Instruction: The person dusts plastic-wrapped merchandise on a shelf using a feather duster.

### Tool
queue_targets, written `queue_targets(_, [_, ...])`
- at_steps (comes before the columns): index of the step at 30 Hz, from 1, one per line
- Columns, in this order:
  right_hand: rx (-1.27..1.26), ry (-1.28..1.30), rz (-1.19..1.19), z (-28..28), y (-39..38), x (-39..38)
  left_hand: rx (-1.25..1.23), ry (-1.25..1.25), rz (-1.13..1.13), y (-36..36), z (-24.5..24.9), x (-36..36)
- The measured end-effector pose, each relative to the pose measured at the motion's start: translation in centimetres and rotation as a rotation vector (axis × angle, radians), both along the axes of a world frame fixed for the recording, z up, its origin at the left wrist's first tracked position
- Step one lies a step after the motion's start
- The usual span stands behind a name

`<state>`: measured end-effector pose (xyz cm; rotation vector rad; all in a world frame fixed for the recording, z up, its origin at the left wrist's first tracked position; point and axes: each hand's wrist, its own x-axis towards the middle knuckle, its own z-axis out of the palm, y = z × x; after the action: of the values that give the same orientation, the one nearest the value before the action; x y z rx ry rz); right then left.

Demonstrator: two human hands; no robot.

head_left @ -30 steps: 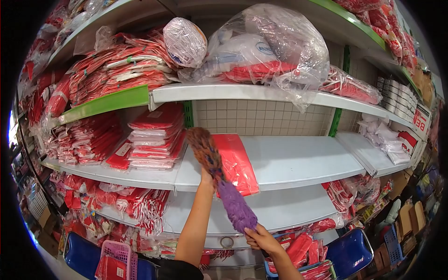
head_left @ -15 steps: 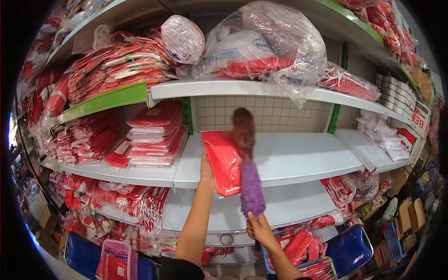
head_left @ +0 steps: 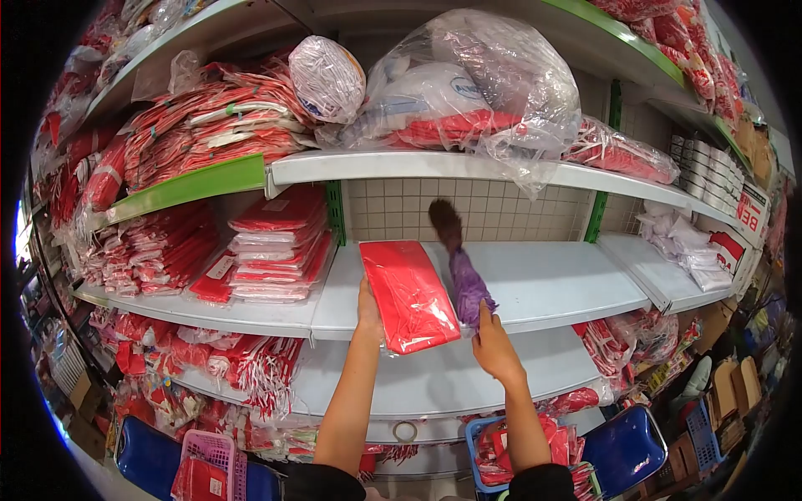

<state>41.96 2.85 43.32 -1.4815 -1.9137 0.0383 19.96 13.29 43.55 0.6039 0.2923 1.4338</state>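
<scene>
My left hand grips a flat red packet in clear plastic by its left edge, fingers hidden behind it. The packet is held up in front of the middle shelf. To its right, my right hand is closed round the lower end of a feather duster. The duster has purple feathers near the hand and a dark brown tip pointing up toward the tiled back wall. It leans slightly left, just beside the packet's right edge.
A stack of red packets sits left on the same shelf. Above, a big clear plastic bag overhangs the upper shelf edge. White bags lie at right. Below stand a pink basket and a blue basket holding red packets.
My right hand has moved up and to the right with the duster, which now stands apart from the packet instead of overlapping its edge. The packet stays in my left hand, slightly turned.
</scene>
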Motion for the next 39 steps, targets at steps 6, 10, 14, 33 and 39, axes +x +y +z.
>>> queue_targets(6, [0.113,-0.084,-0.099,5.5,-1.9,-2.2,0.000,-0.005,-0.018,0.5,-0.4,0.0])
queue_targets(10, [0.271,-0.004,0.226,5.1,-2.0,-5.2,0.004,-0.014,-0.080,-2.7,1.6,0.4])
queue_targets(14, [0.022,-0.164,0.170,4.5,-3.8,-8.7,0.013,-0.172,-0.426,-5.2,0.6,-1.1])
queue_targets(33, [-0.611,1.783,0.875,6.0,3.3,-14.9,0.411,0.638,0.336,-10.3,10.2,-19.2])
queue_targets(39, [-0.699,1.798,1.074,9.5,6.9,-20.9,0.664,1.494,1.269,-3.1,8.8,-24.3])
